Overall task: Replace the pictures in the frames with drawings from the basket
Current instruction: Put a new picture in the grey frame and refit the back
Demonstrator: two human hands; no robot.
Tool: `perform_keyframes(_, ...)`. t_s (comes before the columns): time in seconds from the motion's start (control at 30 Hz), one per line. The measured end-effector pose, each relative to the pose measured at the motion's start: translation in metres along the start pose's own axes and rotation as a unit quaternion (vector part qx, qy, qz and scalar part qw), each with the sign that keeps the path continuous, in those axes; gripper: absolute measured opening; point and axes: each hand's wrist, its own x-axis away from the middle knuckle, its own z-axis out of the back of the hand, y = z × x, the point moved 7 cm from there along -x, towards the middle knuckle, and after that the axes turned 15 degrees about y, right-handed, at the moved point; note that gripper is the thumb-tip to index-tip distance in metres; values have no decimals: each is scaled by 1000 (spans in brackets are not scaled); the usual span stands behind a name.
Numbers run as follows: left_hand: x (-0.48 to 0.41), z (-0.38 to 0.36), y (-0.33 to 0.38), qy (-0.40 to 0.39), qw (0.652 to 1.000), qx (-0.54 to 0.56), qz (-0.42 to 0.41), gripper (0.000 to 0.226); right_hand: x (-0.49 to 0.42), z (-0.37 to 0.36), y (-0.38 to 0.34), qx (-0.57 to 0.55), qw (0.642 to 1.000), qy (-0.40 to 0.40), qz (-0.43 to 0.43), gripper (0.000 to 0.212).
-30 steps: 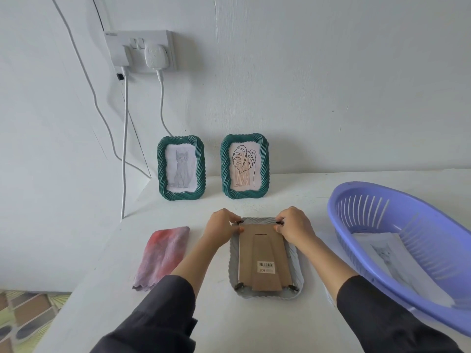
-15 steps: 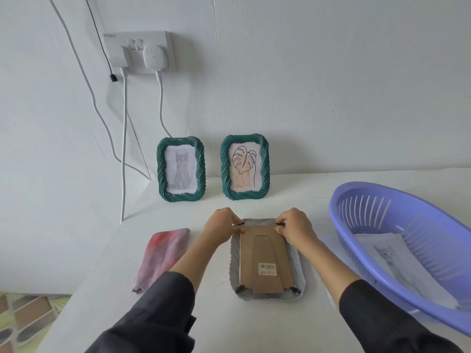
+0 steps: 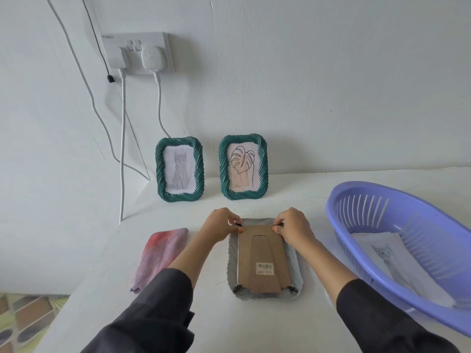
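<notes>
Frame (image 3: 266, 296) face-down — ribbed grey border, flat cardboard back (image 3: 262, 250)

Green twisted frames (image 3: 179, 171), lilac slotted basket (image 3: 397, 240), pink-grey mottled cloth (image 3: 163, 253), brown backing (image 3: 262, 258)

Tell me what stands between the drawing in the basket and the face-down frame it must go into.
The cardboard backing covers the back of the grey frame, with black tabs at its corners; the left hand and right hand pinch the far two. The basket wall rises between drawing and frame.
</notes>
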Motion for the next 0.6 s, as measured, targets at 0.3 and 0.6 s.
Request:
perform_keyframes(0.3,-1,0,0,12,1000,-18,-17,26,0,-2,1,12,1000,-8,-3,15)
perform_keyframes(0.6,2,0,-2,43,999,-14,-10,22,2,-9,6,18,999,3,-36,15)
